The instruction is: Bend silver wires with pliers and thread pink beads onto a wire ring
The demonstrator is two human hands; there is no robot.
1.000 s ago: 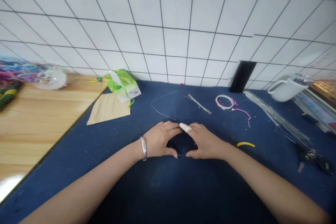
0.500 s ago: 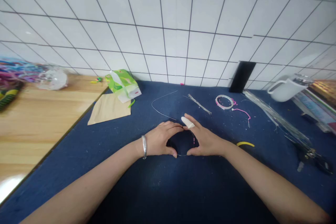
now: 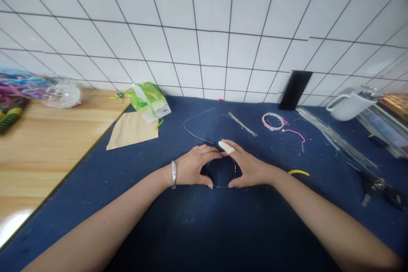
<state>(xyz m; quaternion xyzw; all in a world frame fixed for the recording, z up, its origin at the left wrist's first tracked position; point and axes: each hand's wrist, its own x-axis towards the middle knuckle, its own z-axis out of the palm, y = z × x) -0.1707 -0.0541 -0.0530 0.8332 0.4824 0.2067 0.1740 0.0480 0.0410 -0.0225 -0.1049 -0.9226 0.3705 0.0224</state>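
Note:
Between my hands a thin wire ring (image 3: 219,187) is held just over the dark blue cloth, with a few small pink bits on its right side. My left hand (image 3: 196,165), a silver bangle (image 3: 174,174) at its wrist, curves round the ring's left side with thumb low and fingertips at the top. On the right side my right hand (image 3: 250,168) grips the ring the same way; a white finger cover (image 3: 226,147) sits on one finger. The fingertips of both hands meet at the top, hiding part of the wire.
Beyond my hands lie a bent wire (image 3: 185,126), a wire bundle (image 3: 242,125) and a white ring with pink cord (image 3: 273,121). Tissue pack (image 3: 149,100) and brown paper (image 3: 132,131) are left; a yellow curved handle (image 3: 298,172), long wires (image 3: 338,138), keys (image 3: 379,185) and white mug (image 3: 347,104) right.
My hands keep their hold in nearly the same place. The ring's outline shows a little more clearly between them, and the view has tilted slightly.

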